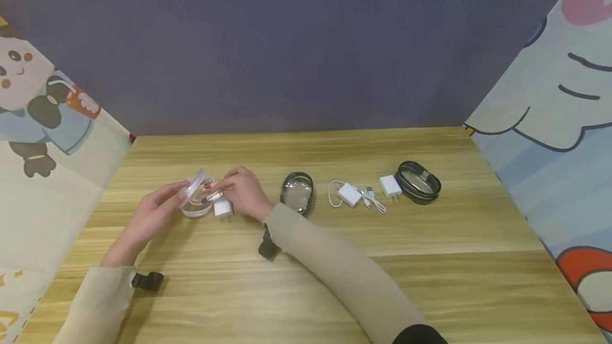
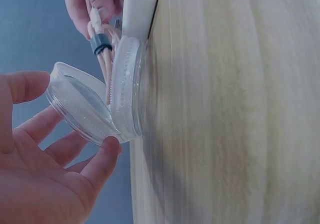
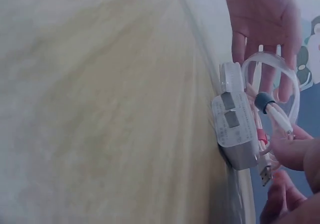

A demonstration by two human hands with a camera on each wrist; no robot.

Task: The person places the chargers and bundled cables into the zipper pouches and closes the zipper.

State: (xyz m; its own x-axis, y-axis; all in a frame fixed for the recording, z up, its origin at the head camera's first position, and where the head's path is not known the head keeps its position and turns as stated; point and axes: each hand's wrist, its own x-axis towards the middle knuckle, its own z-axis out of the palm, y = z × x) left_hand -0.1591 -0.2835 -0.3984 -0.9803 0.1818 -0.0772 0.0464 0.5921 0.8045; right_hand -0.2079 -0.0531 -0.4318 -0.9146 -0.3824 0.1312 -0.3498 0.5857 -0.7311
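Note:
A round clear plastic case (image 1: 197, 213) stands at the left of the table with its hinged lid (image 2: 75, 102) tilted up. My left hand (image 1: 149, 215) holds the lid by its rim, thumb on one side and fingers on the other. At the case's opening, my right hand (image 1: 246, 194) pinches a bundled pale USB cable (image 2: 104, 59) near its connectors. The cable lies partly inside the case. A dark strap (image 3: 264, 102) and a red band (image 3: 261, 135) wrap it. Against the case sits a white charger plug (image 1: 222, 208), its ports showing in the right wrist view.
A coiled black cable (image 1: 297, 193) lies just right of my right forearm. Farther right are a second white charger (image 1: 349, 195) with white cables (image 1: 376, 203), a third charger (image 1: 390, 186) and another black coil (image 1: 418, 182). A dark wall (image 1: 306, 52) stands behind the table.

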